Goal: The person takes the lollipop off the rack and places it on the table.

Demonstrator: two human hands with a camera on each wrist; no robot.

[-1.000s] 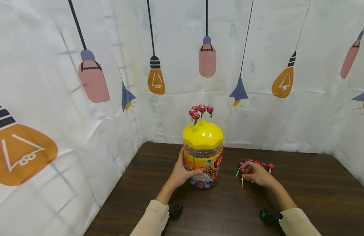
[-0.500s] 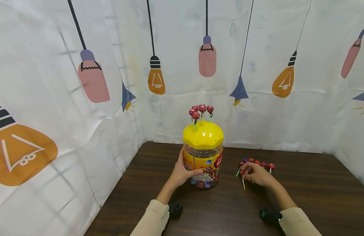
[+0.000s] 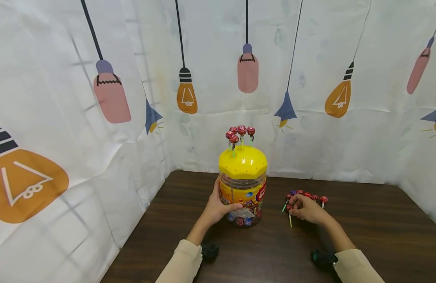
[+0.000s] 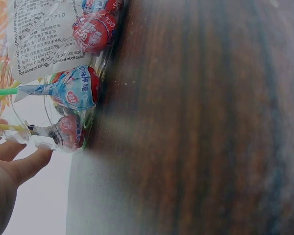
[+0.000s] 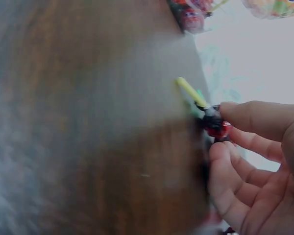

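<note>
A clear jar of lollipops with a yellow lid stands upright on the table. Several red-wrapped lollipops stick up from holes at the lid's back left. My left hand grips the jar's left side, thumb across its front. To the right of the jar, my right hand pinches the head of a red lollipop between thumb and fingers. Its yellow stick points toward me. Fingertips hide part of the wrapper.
More lollipops lie on the table just behind my right hand, among them a purple one and a red one. The dark wood table backs onto a white curtain printed with lamps, which also hangs along the left side.
The lollipop in my right hand has tilted slightly, its stick end swinging a little to the right and toward me. My left hand and the jar have stayed in place.
</note>
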